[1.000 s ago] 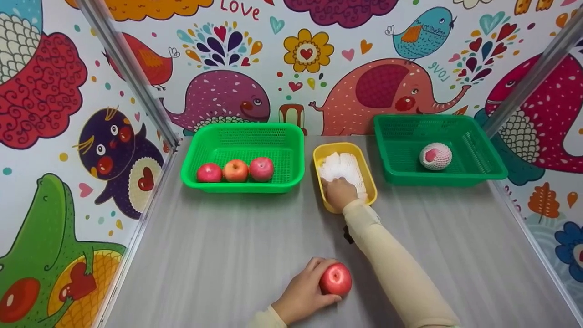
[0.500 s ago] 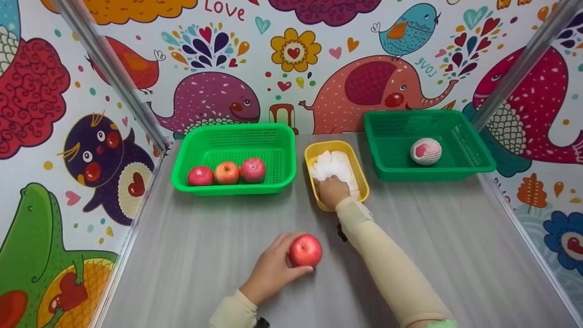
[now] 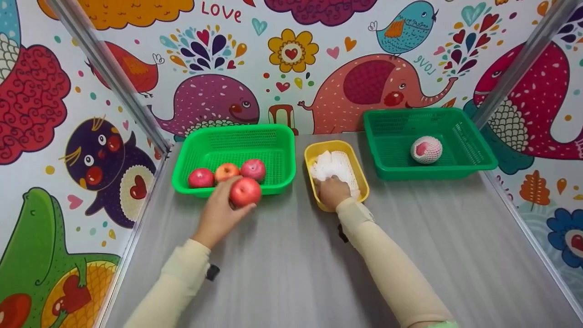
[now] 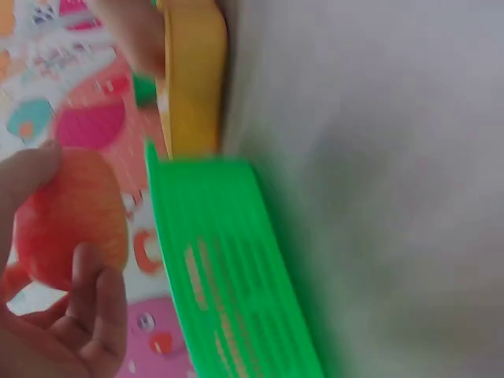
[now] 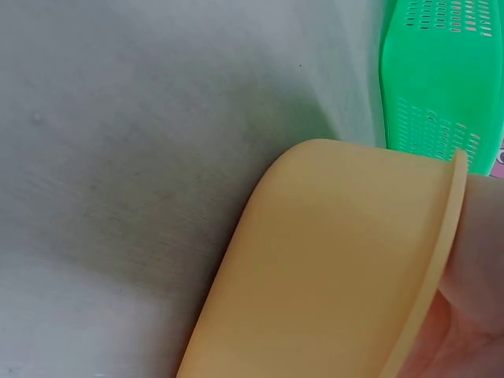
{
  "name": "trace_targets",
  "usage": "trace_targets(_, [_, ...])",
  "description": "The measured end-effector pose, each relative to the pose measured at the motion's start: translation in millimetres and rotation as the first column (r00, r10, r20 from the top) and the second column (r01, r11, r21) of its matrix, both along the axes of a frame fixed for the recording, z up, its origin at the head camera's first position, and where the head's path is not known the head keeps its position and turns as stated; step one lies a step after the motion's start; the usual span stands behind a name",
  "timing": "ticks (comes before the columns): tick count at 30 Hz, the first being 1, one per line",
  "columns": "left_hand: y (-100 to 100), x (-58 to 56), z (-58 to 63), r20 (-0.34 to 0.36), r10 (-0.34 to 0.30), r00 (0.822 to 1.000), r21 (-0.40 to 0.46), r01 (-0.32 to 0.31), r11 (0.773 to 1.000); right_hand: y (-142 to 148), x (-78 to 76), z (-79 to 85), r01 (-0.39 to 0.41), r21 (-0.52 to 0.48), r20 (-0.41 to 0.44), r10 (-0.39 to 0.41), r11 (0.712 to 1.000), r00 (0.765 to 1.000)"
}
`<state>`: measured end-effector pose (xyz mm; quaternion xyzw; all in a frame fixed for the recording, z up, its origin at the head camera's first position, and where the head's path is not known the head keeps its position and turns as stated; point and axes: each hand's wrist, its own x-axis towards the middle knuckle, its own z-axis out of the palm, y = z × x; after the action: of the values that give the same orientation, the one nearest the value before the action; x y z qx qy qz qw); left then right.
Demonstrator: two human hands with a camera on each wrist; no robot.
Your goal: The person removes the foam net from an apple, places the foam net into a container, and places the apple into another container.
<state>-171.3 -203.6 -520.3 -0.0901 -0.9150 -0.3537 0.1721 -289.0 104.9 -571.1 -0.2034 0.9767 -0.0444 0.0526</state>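
Note:
My left hand (image 3: pixel 221 212) grips a red apple (image 3: pixel 245 192), thumb and fingers around its sides. In the head view the apple overlaps the front rim of the light green basket (image 3: pixel 282 186), which holds three more apples (image 3: pixel 253 170). The left wrist view has the held apple (image 4: pixel 71 216) beside that basket's wall. My right hand (image 3: pixel 334 191) reaches into a yellow tray (image 3: pixel 363 180) and its fingers rest among white foam nets (image 3: pixel 339 165). Those fingertips are hidden, and I cannot tell whether they pinch a net.
A dark green basket (image 3: pixel 387 172) at the back right holds one fruit in a white foam net (image 3: pixel 427 150). Printed walls (image 3: pixel 291 91) close off the back and sides of the grey table (image 3: pixel 296 273). Metal posts (image 3: pixel 114 75) mark the corners.
My left hand has carried the apple from the table's front up and left to the light green basket's front rim. The right hand has stayed in the yellow tray.

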Motion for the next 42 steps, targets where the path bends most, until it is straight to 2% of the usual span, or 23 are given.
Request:
trace_targets(4, [-26,-24.6,0.1,-0.035,0.054,0.998,-0.094,-0.057,0.994,0,-0.2,-2.7,-0.006,0.006,-0.011,0.006,1.000,1.000])
trace_targets(9, [-45,-48.2,1.0,-0.062,0.070,0.996,-0.202,-0.082,0.976,1,-0.3,-4.2,-0.020,0.036,-0.029,0.021,0.999,0.999])
trace_targets(14, [-57,-73.4,6.4,0.003,0.133,0.991,-0.170,-0.131,0.977,3,-1.7,-3.8,-0.013,0.010,-0.020,0.013,1.000,1.000])
trace_targets(20, [-69,-106.9,11.9,0.057,0.227,0.972,-0.190,-0.213,0.958,6,-2.0,-3.9,0.001,0.005,-0.024,-0.001,1.000,1.000])
trace_targets(23, [-76,-119.8,11.4,0.072,0.269,0.960,-0.177,-0.253,0.951,6,-2.0,-4.7,-0.002,0.018,-0.045,0.003,1.000,0.999])
trace_targets(27, [-87,-130.3,3.4,0.086,0.296,0.951,-0.178,-0.278,0.944,4,0.5,-9.0,-0.008,0.007,-0.068,0.008,1.000,0.998])
trace_targets(35, [-106,-141.0,-26.4,0.157,0.320,0.934,-0.188,-0.290,0.938,5,2.7,-19.8,-0.015,-0.001,-0.114,0.015,1.000,0.993])
trace_targets(38, [-111,-146.8,-30.3,0.188,0.322,0.928,-0.206,-0.283,0.937,7,1.6,-21.4,-0.015,-0.036,-0.132,0.010,0.999,0.991])
trace_targets(42, [-113,-155.6,-27.9,0.248,0.298,0.922,-0.248,-0.237,0.939,10,-0.4,-17.2,-0.001,-0.081,-0.115,-0.008,0.997,0.993])
